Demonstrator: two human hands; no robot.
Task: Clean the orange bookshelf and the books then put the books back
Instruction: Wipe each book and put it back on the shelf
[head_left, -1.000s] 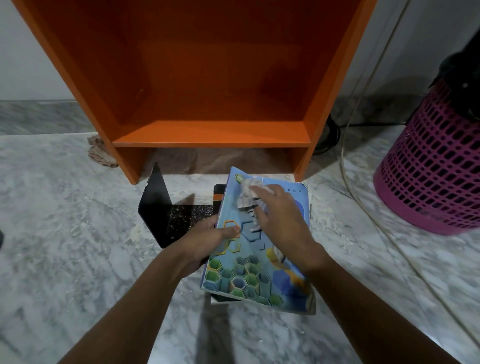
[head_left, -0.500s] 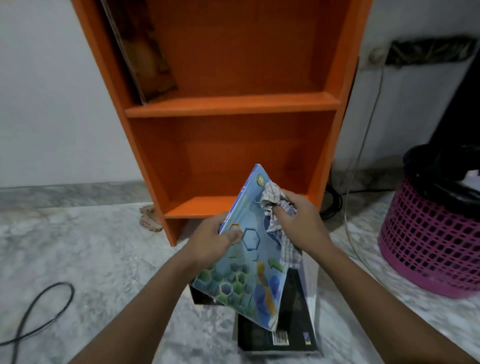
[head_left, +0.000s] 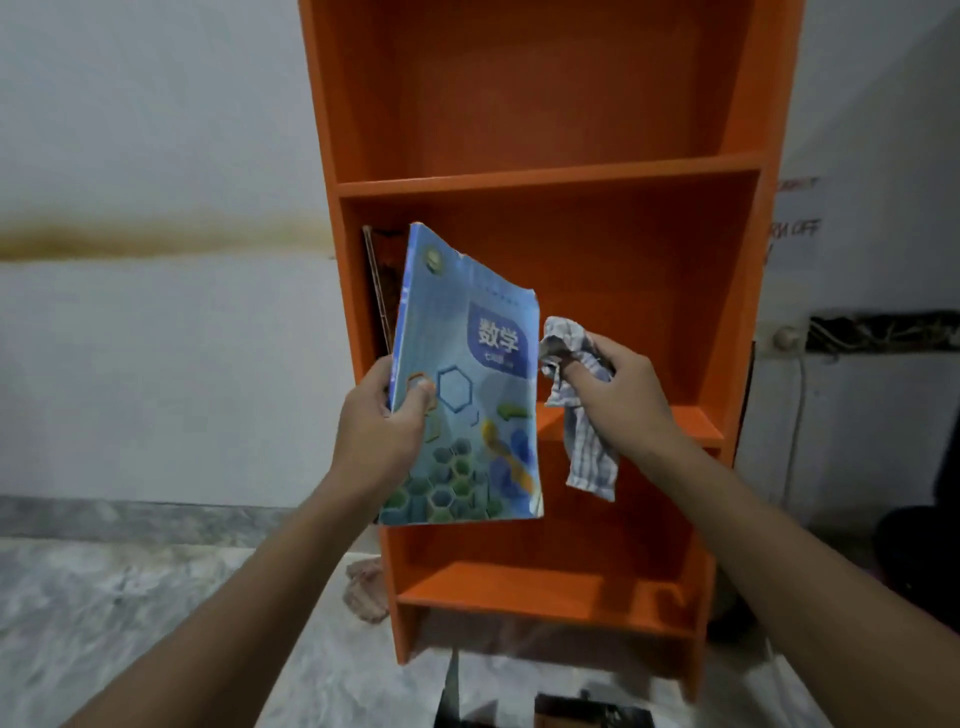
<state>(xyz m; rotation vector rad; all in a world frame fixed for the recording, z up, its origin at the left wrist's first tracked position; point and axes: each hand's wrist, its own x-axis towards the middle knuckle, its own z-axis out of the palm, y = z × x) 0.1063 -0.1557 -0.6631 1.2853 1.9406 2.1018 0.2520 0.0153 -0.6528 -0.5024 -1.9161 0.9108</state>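
Textbook (head_left: 467, 405), blue paperback w/ hexagon-pattern cover, is held upright in front of tall orange wooden bookshelf (head_left: 571, 176), level w/ its middle compartment. L hand (head_left: 379, 426) grips it at spine edge, thumb on front. R hand (head_left: 618, 400) clutches crumpled checked grey-white cloth (head_left: 587, 452) just beside book's right edge. Thin brown book (head_left: 379, 280) leans vs. compartment's left wall. Pinkish rag (head_left: 366, 587) lies on grey marble floor (head_left: 156, 623) by shelf base.

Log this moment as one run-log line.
left hand: holds blue book | right hand: holds cloth | bookshelf: dark book at left wall
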